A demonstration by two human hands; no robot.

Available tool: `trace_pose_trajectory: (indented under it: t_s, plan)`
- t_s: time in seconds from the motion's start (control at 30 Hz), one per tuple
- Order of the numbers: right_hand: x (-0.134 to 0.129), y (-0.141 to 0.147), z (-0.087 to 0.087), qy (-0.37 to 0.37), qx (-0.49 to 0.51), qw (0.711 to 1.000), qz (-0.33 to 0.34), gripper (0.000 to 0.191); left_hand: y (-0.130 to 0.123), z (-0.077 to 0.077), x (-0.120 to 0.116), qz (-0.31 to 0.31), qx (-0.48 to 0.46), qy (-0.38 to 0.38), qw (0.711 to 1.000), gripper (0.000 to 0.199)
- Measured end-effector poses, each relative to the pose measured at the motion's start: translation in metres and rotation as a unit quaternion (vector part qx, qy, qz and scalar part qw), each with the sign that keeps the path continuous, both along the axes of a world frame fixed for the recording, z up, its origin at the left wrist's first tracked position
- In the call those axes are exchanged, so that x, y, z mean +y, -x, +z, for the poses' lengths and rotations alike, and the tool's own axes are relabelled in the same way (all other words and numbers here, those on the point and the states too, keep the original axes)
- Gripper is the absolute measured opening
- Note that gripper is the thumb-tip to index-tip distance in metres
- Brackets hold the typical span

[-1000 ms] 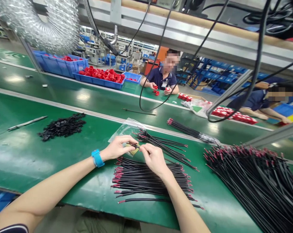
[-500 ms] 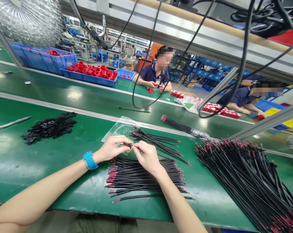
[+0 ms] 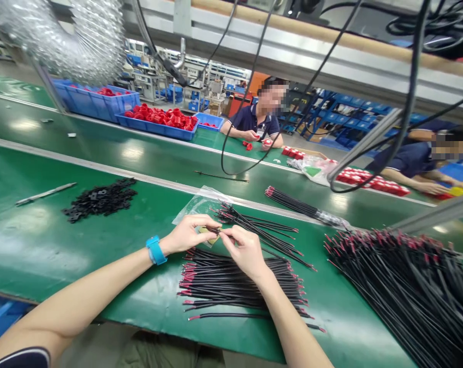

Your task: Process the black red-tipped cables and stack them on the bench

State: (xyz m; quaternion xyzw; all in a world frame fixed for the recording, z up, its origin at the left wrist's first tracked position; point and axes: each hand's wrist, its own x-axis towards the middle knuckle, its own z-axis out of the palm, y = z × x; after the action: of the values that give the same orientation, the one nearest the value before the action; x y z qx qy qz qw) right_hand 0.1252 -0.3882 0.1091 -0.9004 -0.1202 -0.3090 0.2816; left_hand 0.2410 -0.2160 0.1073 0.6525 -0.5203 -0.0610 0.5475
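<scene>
My left hand point(image 3: 191, 234), with a blue band at the wrist, is closed in a pinch on a small dark piece point(image 3: 217, 230). Against its fingertips, my right hand point(image 3: 246, 250) pinches the same spot; whether it also grips a cable is hidden by the fingers. Below and partly behind my right forearm lies a row of short black cables point(image 3: 231, 281) with red wire ends. Just beyond my hands rests a looser bunch of black cables point(image 3: 262, 230), beside a clear plastic bag point(image 3: 193, 204).
A heap of flat black plastic parts point(image 3: 101, 199) and a thin metal tool point(image 3: 46, 193) lie to the left. A large pile of black cables point(image 3: 403, 291) covers the right side. Another cable bundle point(image 3: 300, 204) lies beyond. Blue bins point(image 3: 158, 131) and a co-worker point(image 3: 254, 120) are across the bench; cords hang overhead.
The whole view has shifted, so the bench things appear farther right. My hands stay pinched together over the cables, with little change in the fingers. The far-right co-worker's arms have reached out more.
</scene>
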Motion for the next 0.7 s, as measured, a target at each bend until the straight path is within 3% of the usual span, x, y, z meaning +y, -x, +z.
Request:
trace_pose_trajectory:
  t_s: [0.1, 0.17, 0.23, 0.3, 0.37, 0.4, 0.57, 0.7]
  plan:
    - [-0.012, 0.001, 0.003, 0.115, -0.088, 0.988, -0.047, 0.014, -0.028, 0.002, 0.008, 0.042, -0.097, -0.04, 0.994, 0.048]
    - [-0.024, 0.0, 0.006, 0.188, -0.146, 0.966, -0.095, 0.022, -0.057, 0.001, 0.023, 0.149, -0.191, -0.104, 0.965, 0.047]
    - [-0.038, -0.001, 0.006, 0.232, -0.165, 0.948, -0.138, 0.025, -0.087, -0.003, 0.045, 0.293, -0.273, -0.212, 0.891, 0.041]
    - [-0.05, -0.004, 0.002, 0.245, -0.145, 0.944, -0.169, 0.022, -0.113, -0.01, 0.071, 0.408, -0.304, -0.345, 0.789, 0.038]
    - [-0.059, -0.007, -0.006, 0.235, -0.104, 0.948, -0.188, 0.023, -0.131, -0.017, 0.093, 0.467, -0.298, -0.451, 0.699, 0.038]
    - [-0.062, -0.01, -0.011, 0.226, -0.081, 0.951, -0.193, 0.024, -0.137, -0.021, 0.101, 0.469, -0.297, -0.486, 0.675, 0.04]
    - [-0.067, -0.022, -0.033, 0.208, -0.001, 0.957, -0.201, 0.026, -0.14, -0.022, 0.112, 0.447, -0.286, -0.537, 0.656, 0.04]
    - [-0.065, -0.027, -0.037, 0.21, -0.009, 0.951, -0.225, 0.028, -0.135, -0.017, 0.107, 0.452, -0.261, -0.545, 0.657, 0.041]
